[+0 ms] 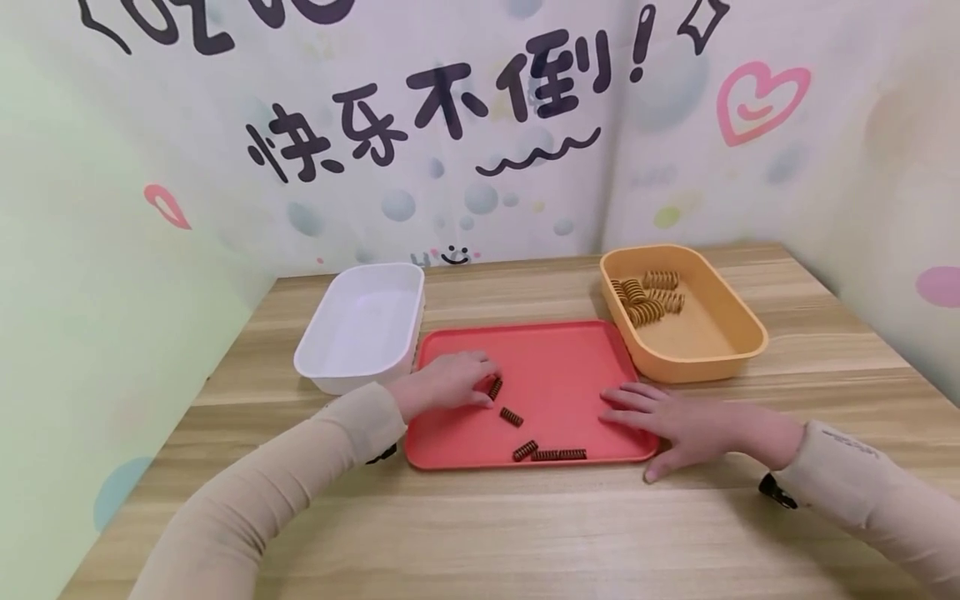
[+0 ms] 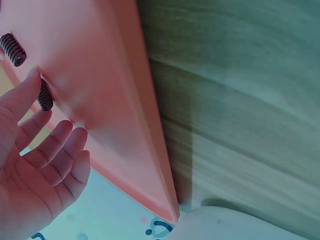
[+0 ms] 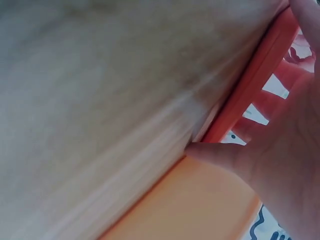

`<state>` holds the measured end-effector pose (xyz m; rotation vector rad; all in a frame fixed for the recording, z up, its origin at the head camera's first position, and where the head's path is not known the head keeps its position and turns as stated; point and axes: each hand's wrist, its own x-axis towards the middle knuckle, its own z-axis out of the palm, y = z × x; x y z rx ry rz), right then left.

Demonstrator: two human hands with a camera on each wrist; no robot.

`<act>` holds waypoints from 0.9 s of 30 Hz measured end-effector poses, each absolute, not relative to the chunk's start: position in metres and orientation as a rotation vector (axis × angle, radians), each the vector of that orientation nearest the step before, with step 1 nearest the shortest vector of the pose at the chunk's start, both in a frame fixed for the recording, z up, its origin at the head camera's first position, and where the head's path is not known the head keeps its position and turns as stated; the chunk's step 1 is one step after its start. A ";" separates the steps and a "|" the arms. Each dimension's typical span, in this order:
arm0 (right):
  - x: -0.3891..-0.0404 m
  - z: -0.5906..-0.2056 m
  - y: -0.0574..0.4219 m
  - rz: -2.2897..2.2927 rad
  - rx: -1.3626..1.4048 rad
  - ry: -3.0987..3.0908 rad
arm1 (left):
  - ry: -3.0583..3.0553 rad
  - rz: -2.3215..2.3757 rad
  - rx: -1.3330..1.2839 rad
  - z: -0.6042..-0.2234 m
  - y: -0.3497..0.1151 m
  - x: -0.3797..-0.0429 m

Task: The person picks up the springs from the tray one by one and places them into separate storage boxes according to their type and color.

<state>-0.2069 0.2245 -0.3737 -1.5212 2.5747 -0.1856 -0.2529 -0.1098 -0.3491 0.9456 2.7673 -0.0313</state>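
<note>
My left hand reaches over the left part of a red tray. Its thumb and index finger pinch a small dark coil spring by its two ends, low over the tray. Another spring lies close by, towards the tray's front. Along the front rim are a slanted spring and two more in line, one spring end to end with the other spring. My right hand rests on the tray's right edge, fingers spread and fairly straight, thumb down by the table.
A white bin stands behind the tray on the left. At the back right, an orange bin holds several larger brass-coloured springs and borders the tray's corner. Everything stands on a wood-grain table with a printed curtain behind.
</note>
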 end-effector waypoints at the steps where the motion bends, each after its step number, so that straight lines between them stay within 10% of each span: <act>1: -0.207 -0.375 0.225 -0.185 -1.515 2.572 | 2.768 -0.031 0.961 -0.349 -0.110 -0.253; 27: -0.206 -0.377 0.222 -0.234 -1.570 2.567 | 2.805 -0.121 1.179 -0.329 -0.132 -0.253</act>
